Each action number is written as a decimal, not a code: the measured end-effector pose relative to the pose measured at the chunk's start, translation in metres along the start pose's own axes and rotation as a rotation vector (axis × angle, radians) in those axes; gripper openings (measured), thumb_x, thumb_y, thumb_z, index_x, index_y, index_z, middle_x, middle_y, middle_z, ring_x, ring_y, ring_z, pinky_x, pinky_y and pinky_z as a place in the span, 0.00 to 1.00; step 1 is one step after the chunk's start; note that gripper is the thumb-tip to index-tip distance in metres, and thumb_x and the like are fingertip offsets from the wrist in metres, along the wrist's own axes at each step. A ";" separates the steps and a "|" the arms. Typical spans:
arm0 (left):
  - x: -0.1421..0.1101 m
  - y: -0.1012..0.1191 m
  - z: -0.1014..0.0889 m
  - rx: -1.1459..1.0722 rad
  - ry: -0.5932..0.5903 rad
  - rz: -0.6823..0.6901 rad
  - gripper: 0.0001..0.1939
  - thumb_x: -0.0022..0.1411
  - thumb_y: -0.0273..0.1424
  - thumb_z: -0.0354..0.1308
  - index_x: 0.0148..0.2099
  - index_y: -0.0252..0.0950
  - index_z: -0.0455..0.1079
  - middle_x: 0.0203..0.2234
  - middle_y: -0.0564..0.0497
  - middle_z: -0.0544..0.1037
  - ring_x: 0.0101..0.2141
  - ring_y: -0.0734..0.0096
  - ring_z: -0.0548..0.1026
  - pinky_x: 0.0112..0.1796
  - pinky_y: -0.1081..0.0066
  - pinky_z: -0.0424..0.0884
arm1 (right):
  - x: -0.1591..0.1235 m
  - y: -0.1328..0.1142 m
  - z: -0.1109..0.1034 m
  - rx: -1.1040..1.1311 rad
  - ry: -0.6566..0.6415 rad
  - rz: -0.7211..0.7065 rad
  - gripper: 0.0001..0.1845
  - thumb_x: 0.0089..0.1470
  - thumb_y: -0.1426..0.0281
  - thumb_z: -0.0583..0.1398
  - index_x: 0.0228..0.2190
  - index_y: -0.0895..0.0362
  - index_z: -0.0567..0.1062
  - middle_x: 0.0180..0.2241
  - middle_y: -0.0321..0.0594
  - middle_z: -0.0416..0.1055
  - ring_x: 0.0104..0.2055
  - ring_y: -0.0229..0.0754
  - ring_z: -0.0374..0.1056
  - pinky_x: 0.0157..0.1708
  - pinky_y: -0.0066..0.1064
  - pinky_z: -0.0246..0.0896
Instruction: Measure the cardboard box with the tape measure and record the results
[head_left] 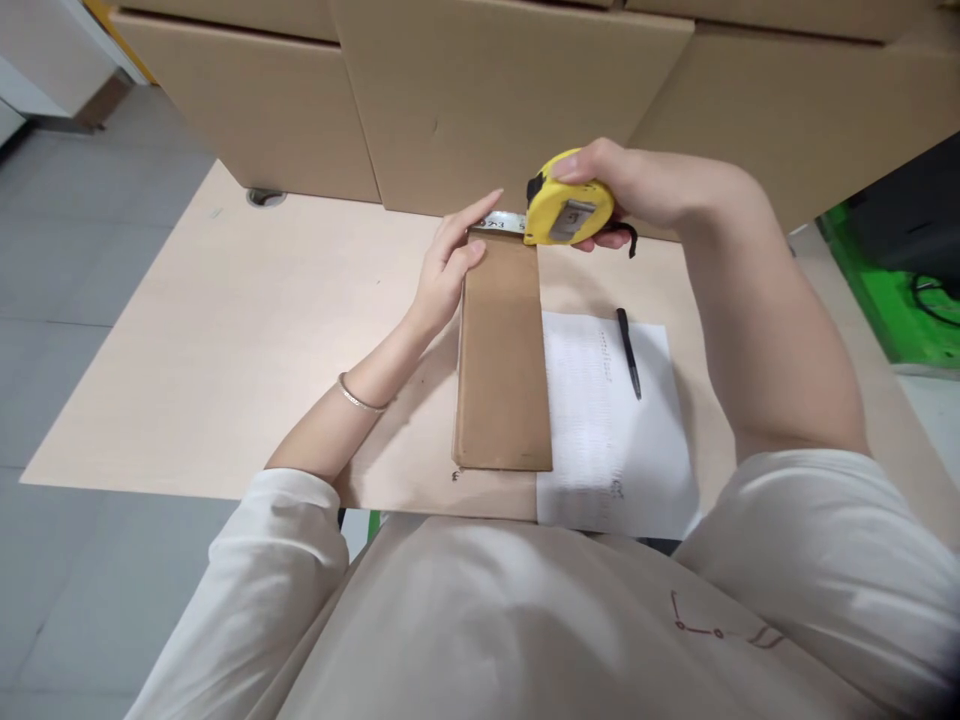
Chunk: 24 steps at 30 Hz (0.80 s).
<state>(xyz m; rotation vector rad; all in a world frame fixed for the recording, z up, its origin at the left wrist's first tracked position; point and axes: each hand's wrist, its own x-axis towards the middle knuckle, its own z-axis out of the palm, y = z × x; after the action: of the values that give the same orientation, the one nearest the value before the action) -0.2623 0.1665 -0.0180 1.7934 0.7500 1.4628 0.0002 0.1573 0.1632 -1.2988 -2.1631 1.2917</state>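
A long, narrow brown cardboard box [504, 360] lies on the table in front of me. My right hand [604, 185] grips a yellow tape measure [574, 215] at the box's far right corner. Its short pulled-out blade [504, 222] runs along the far edge of the box. My left hand [450, 262] holds the box's far left corner, thumb on top and index finger stretched past the blade's end. The other left fingertips are hidden behind the box. A black wrist strap hangs from the tape measure below my right hand.
Right of the box, a black pen [628, 352] lies on a printed white sheet [652, 450]. Large cardboard boxes [495, 100] stand along the back of the light wooden table [247, 340]. A cable hole [265, 197] is at the back left. Something green [862, 290] is at the far right.
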 end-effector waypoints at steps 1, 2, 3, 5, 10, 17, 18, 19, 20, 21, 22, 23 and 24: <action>-0.001 0.004 -0.001 -0.003 -0.001 0.000 0.43 0.72 0.78 0.64 0.71 0.55 0.87 0.67 0.47 0.89 0.76 0.33 0.78 0.81 0.39 0.68 | -0.001 0.005 -0.002 0.014 0.010 0.007 0.38 0.68 0.28 0.59 0.28 0.47 0.76 0.17 0.35 0.69 0.17 0.37 0.53 0.15 0.33 0.45; -0.003 0.007 0.000 -0.011 0.002 0.000 0.42 0.73 0.77 0.64 0.69 0.55 0.88 0.67 0.47 0.89 0.75 0.34 0.79 0.81 0.38 0.68 | -0.002 0.008 -0.005 0.025 0.009 0.015 0.35 0.66 0.30 0.60 0.28 0.47 0.76 0.17 0.35 0.70 0.16 0.37 0.53 0.15 0.33 0.46; -0.004 0.008 0.000 -0.022 0.008 0.000 0.41 0.73 0.76 0.64 0.68 0.55 0.89 0.67 0.47 0.89 0.75 0.34 0.80 0.81 0.38 0.69 | -0.003 0.011 -0.007 0.035 0.006 0.020 0.33 0.64 0.32 0.61 0.27 0.47 0.76 0.17 0.35 0.70 0.16 0.37 0.53 0.15 0.33 0.46; -0.005 0.007 0.003 -0.047 0.021 -0.002 0.41 0.72 0.77 0.65 0.67 0.55 0.90 0.66 0.47 0.89 0.74 0.34 0.81 0.80 0.38 0.69 | -0.005 0.016 -0.009 0.054 0.000 0.047 0.30 0.63 0.35 0.63 0.27 0.47 0.77 0.16 0.36 0.70 0.15 0.37 0.53 0.15 0.33 0.46; -0.006 0.002 0.005 -0.072 0.040 -0.046 0.43 0.69 0.77 0.67 0.69 0.55 0.89 0.66 0.45 0.88 0.76 0.31 0.78 0.81 0.36 0.65 | 0.000 0.023 -0.007 0.101 0.033 0.109 0.27 0.62 0.40 0.63 0.27 0.49 0.76 0.17 0.35 0.68 0.14 0.34 0.51 0.16 0.33 0.44; -0.008 0.005 0.005 -0.073 0.029 -0.043 0.45 0.70 0.79 0.65 0.72 0.56 0.87 0.70 0.46 0.87 0.78 0.30 0.77 0.82 0.34 0.64 | 0.005 0.017 -0.003 0.096 -0.034 -0.043 0.22 0.59 0.44 0.61 0.26 0.48 0.75 0.15 0.36 0.67 0.14 0.37 0.52 0.14 0.32 0.46; -0.008 0.006 0.005 -0.073 0.021 -0.035 0.45 0.70 0.78 0.64 0.72 0.57 0.87 0.70 0.46 0.88 0.77 0.31 0.78 0.81 0.35 0.65 | 0.004 0.017 -0.004 0.096 -0.045 -0.045 0.21 0.59 0.45 0.60 0.27 0.48 0.74 0.15 0.36 0.67 0.14 0.37 0.53 0.14 0.31 0.47; -0.007 0.006 0.005 -0.072 0.014 -0.028 0.44 0.71 0.78 0.64 0.73 0.57 0.87 0.70 0.46 0.88 0.77 0.31 0.78 0.81 0.36 0.66 | 0.003 0.016 -0.005 0.091 -0.052 -0.042 0.21 0.59 0.45 0.59 0.27 0.48 0.75 0.15 0.37 0.68 0.14 0.37 0.53 0.14 0.31 0.47; -0.007 0.005 0.005 -0.069 0.009 -0.022 0.44 0.71 0.78 0.64 0.73 0.57 0.87 0.70 0.46 0.88 0.77 0.32 0.79 0.81 0.36 0.66 | 0.002 0.015 -0.006 0.076 -0.061 -0.035 0.22 0.59 0.44 0.59 0.27 0.48 0.75 0.15 0.37 0.68 0.14 0.37 0.53 0.14 0.30 0.48; -0.007 0.004 0.004 -0.064 0.009 -0.019 0.44 0.72 0.78 0.63 0.74 0.57 0.86 0.71 0.46 0.87 0.77 0.32 0.79 0.81 0.37 0.67 | 0.001 0.014 -0.007 0.052 -0.069 -0.022 0.24 0.60 0.43 0.59 0.27 0.48 0.75 0.16 0.37 0.68 0.14 0.36 0.53 0.14 0.29 0.48; -0.007 0.002 0.005 -0.059 0.012 -0.020 0.45 0.72 0.78 0.63 0.75 0.57 0.85 0.72 0.46 0.87 0.78 0.31 0.78 0.82 0.37 0.67 | 0.000 0.012 -0.009 0.024 -0.065 -0.010 0.27 0.61 0.40 0.59 0.27 0.48 0.75 0.15 0.37 0.68 0.14 0.36 0.53 0.13 0.29 0.47; -0.007 -0.002 0.006 -0.057 0.020 -0.023 0.46 0.72 0.78 0.63 0.77 0.57 0.83 0.73 0.47 0.86 0.79 0.31 0.77 0.82 0.37 0.67 | -0.001 0.010 -0.009 -0.003 -0.056 0.000 0.30 0.63 0.37 0.60 0.27 0.48 0.75 0.16 0.37 0.68 0.14 0.36 0.52 0.13 0.29 0.46; -0.007 -0.006 0.008 -0.063 0.031 -0.029 0.47 0.72 0.78 0.62 0.79 0.58 0.81 0.74 0.47 0.85 0.79 0.32 0.76 0.82 0.38 0.67 | -0.002 0.007 -0.010 -0.024 -0.041 0.005 0.32 0.65 0.35 0.59 0.27 0.48 0.75 0.16 0.36 0.68 0.14 0.35 0.52 0.13 0.29 0.45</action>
<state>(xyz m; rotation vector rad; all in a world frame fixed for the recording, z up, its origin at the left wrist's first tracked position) -0.2562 0.1632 -0.0279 1.7099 0.7338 1.4819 0.0113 0.1623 0.1631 -1.2992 -2.2109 1.3091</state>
